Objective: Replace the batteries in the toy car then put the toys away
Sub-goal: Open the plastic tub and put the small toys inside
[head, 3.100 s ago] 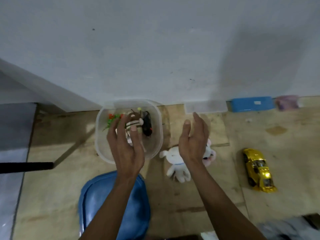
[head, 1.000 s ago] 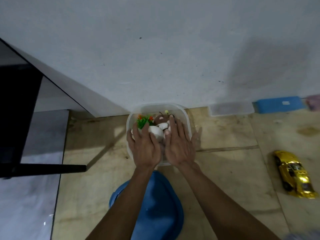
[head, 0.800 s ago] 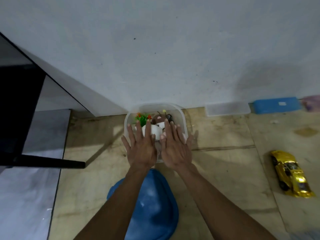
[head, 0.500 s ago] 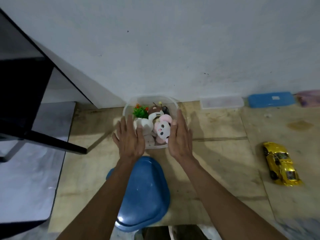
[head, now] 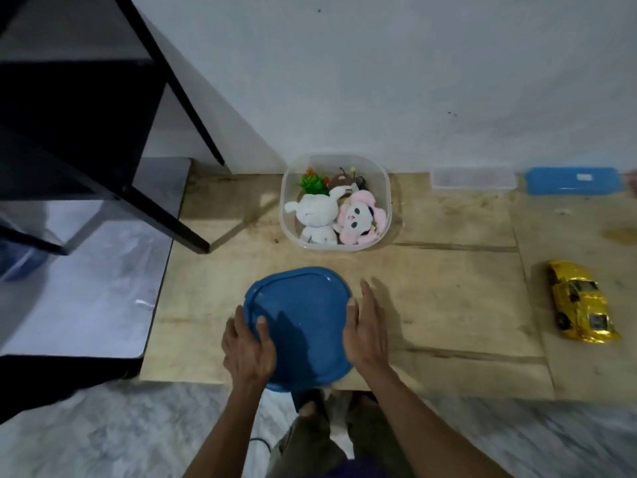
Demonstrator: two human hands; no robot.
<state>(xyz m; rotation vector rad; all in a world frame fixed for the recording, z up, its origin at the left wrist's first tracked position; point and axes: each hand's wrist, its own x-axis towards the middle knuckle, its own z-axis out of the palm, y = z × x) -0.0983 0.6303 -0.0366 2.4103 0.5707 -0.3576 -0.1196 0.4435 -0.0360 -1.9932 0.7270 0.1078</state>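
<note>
A clear plastic container (head: 387,205) stands on the wooden board by the wall. Inside it lie a white bunny plush (head: 315,215), a pink plush (head: 358,219), a green plant toy (head: 312,181) and a brown toy (head: 341,181). The blue lid (head: 300,322) lies flat in front of the container. My left hand (head: 248,346) grips the lid's left edge with the thumb on top. My right hand (head: 367,329) presses against the right edge, thumb on the rim, fingers stretched out. The gold toy car (head: 579,301) sits on the board far to the right, untouched.
A small clear box (head: 474,177) and a blue box (head: 574,181) lie along the wall to the right. A black metal frame (head: 162,215) slants down at the left. My feet (head: 331,405) are just behind the lid at the board's near edge.
Both hands have pulled back from the container to the blue lid and taken hold of its sides. The white bunny and pink plush now lie uncovered in the container.
</note>
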